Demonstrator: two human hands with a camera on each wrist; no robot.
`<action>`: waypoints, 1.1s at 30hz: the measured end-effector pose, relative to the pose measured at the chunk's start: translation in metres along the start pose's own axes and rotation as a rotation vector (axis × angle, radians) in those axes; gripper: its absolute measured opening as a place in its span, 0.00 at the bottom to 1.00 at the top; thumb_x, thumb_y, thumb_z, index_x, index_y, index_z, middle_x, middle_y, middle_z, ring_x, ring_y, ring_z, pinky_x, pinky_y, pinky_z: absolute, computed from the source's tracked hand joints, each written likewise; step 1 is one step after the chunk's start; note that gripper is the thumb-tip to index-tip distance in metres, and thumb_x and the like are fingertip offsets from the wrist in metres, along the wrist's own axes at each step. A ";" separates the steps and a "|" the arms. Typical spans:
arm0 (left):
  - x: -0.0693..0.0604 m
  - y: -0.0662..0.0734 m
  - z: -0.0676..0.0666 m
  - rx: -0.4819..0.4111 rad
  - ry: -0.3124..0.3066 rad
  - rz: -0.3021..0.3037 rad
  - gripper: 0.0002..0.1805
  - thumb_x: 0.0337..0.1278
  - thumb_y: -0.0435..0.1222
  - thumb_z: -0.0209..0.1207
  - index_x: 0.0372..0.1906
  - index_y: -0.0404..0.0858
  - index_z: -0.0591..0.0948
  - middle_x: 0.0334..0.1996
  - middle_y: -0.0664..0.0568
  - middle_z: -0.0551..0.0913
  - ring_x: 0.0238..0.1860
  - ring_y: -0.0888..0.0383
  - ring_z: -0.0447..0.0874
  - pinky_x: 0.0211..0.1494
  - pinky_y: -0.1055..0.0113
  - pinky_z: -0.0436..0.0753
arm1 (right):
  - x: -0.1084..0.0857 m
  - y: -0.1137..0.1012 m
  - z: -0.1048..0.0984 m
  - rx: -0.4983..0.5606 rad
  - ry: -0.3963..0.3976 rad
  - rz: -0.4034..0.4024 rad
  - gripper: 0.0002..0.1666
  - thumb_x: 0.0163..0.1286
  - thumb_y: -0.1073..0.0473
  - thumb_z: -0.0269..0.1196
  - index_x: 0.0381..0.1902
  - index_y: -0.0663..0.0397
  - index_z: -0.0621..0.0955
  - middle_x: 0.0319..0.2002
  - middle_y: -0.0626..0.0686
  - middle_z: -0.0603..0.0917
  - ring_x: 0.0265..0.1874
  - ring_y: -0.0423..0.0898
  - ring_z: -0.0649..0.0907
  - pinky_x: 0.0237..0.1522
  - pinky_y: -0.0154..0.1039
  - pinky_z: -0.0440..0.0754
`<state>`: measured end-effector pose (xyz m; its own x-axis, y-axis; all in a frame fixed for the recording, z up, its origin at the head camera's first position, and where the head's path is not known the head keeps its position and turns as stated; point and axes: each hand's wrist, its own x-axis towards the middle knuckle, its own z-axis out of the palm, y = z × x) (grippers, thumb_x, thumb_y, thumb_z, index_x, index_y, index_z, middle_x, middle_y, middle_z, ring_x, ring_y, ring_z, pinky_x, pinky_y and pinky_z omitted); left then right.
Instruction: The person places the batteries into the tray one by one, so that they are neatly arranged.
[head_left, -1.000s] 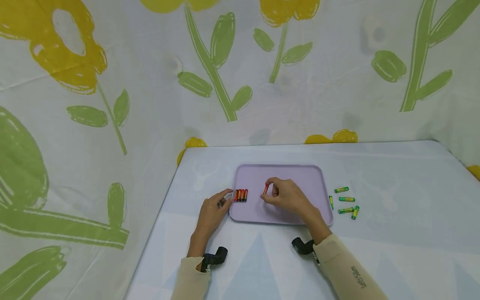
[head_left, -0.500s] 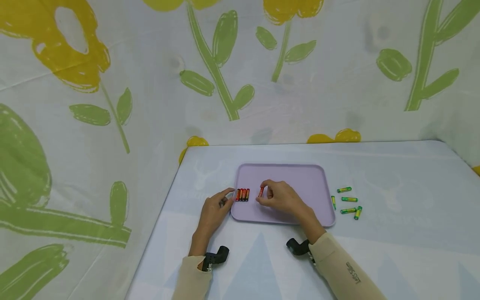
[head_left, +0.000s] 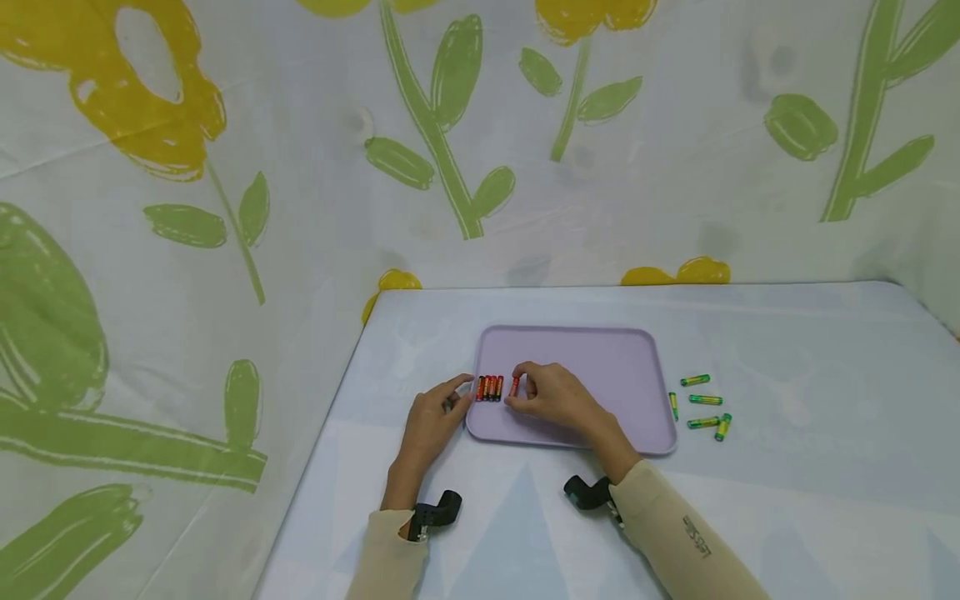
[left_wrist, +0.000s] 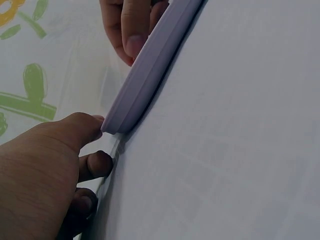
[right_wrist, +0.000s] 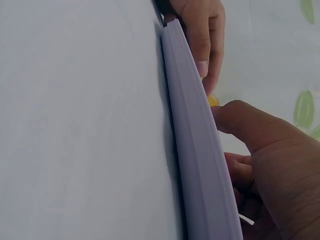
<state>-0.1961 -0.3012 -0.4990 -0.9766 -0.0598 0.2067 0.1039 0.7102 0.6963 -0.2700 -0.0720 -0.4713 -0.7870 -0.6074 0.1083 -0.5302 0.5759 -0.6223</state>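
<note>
Between right thumb and forefinger, my right hand [head_left: 558, 398] pinches a red battery [head_left: 514, 387] over the left part of the lilac tray [head_left: 600, 354]. Just left of it, several red batteries [head_left: 490, 388] with dark ends lie side by side in a row, along the tray's left side. My left hand [head_left: 431, 421] is at the tray's left rim, its thumb and forefinger close to the row and loosely bent. In the left wrist view the left thumb touches the tray rim [left_wrist: 145, 75]. That rim hides the batteries from both wrist views.
Several green and yellow batteries [head_left: 705, 400] lie scattered on the white tablecloth [head_left: 810, 375] right of the tray, one close to its rim. A flower-patterned curtain [head_left: 315, 167] stands behind and at the left. Black wrist cameras [head_left: 438, 510] sit on both wrists.
My right hand has carried the red battery leftward across the tray, nearer to the row. The left hand stays at the left rim. The whole view has shifted slightly.
</note>
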 end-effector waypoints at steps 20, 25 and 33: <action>0.000 -0.003 0.005 -0.010 0.037 0.052 0.17 0.66 0.38 0.64 0.58 0.46 0.85 0.24 0.62 0.78 0.23 0.63 0.70 0.28 0.67 0.71 | 0.011 0.008 0.012 -0.014 -0.012 -0.028 0.22 0.62 0.48 0.72 0.50 0.54 0.82 0.20 0.42 0.74 0.19 0.37 0.71 0.23 0.34 0.67; 0.001 -0.003 0.005 -0.008 0.034 0.059 0.17 0.66 0.38 0.64 0.58 0.47 0.84 0.24 0.62 0.78 0.23 0.64 0.70 0.28 0.67 0.71 | 0.011 0.009 0.011 -0.015 -0.019 -0.035 0.24 0.63 0.48 0.72 0.52 0.54 0.82 0.20 0.42 0.74 0.19 0.36 0.70 0.23 0.34 0.67; -0.001 -0.002 0.001 -0.010 0.015 0.022 0.17 0.67 0.42 0.64 0.59 0.48 0.84 0.24 0.62 0.77 0.22 0.64 0.69 0.34 0.63 0.70 | 0.008 0.003 0.007 -0.005 -0.026 -0.023 0.27 0.64 0.47 0.72 0.56 0.56 0.81 0.21 0.42 0.74 0.19 0.36 0.70 0.22 0.33 0.67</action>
<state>-0.1956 -0.3015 -0.5014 -0.9710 -0.0545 0.2327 0.1278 0.7045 0.6981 -0.2759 -0.0790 -0.4779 -0.7661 -0.6345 0.1029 -0.5499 0.5641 -0.6160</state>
